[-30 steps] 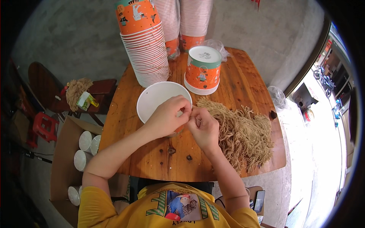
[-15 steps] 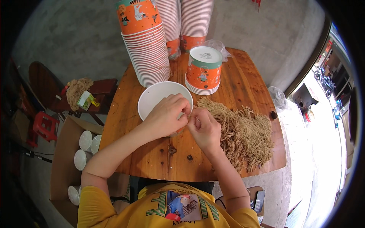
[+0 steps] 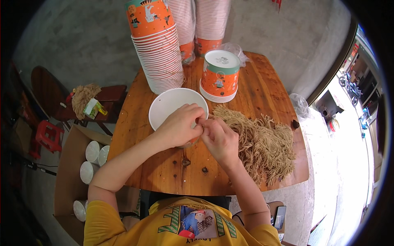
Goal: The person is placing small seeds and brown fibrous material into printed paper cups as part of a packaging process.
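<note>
Worktop (image 3: 164, 180) fills frame centre. Bowl (image 3: 172, 107) sits centre-left on it; left hand (image 3: 179, 126) lies over bowl's lower right rim, right hand (image 3: 219, 137) just right of it, fingertips touching. Noodle heap (image 3: 262, 141) spreads right of hands, toward worktop's right edge. Single cup (image 3: 219, 76) stands above heap, upper centre. Cup stacks (image 3: 158, 53) rise top centre, behind bowl. Cardboard box (image 3: 65, 172) w/ more cups sits lower left, on floor beside worktop. Chair (image 3: 102, 98) at left, above box.

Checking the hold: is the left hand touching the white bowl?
Touching. The head view shows the left hand lying over the near rim of the white bowl, no gap visible.
</note>
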### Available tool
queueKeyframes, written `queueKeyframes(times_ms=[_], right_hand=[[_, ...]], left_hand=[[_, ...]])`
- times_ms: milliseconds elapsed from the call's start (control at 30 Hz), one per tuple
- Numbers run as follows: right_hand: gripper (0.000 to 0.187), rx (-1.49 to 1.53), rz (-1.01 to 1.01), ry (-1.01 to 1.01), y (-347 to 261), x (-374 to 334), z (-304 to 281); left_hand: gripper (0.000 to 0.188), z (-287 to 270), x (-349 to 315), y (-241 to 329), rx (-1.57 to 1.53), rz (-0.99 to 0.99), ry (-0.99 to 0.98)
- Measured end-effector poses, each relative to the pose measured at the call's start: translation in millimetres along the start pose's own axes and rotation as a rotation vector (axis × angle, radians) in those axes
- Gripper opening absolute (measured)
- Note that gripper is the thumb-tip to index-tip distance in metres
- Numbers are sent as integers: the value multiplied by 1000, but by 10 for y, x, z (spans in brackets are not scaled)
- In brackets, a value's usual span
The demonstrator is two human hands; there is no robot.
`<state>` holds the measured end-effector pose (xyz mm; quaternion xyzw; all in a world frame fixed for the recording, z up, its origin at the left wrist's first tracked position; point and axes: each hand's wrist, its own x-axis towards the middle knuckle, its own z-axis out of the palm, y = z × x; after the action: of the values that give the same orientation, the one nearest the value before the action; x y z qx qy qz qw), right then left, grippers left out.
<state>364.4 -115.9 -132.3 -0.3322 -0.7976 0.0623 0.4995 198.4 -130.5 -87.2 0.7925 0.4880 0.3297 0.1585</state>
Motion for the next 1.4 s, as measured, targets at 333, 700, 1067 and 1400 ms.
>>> queueKeyframes(times_ms=[333,700,1067,1400], right_hand=[[17,275,222,-25,16,-35,-36],[22,-41,-53,28,30,-11,11],[19,207,402,-111,19,-61,-50],[13,225,161,10,-20,-5,-8]], left_hand=[[6,38,6,-122,-492,-254,-111],[7,63,18,-102,-450,-305,-93],[4,-8,41,-85,-619,-444,-136],[5,-56,41,-89,-792,-558,-165]])
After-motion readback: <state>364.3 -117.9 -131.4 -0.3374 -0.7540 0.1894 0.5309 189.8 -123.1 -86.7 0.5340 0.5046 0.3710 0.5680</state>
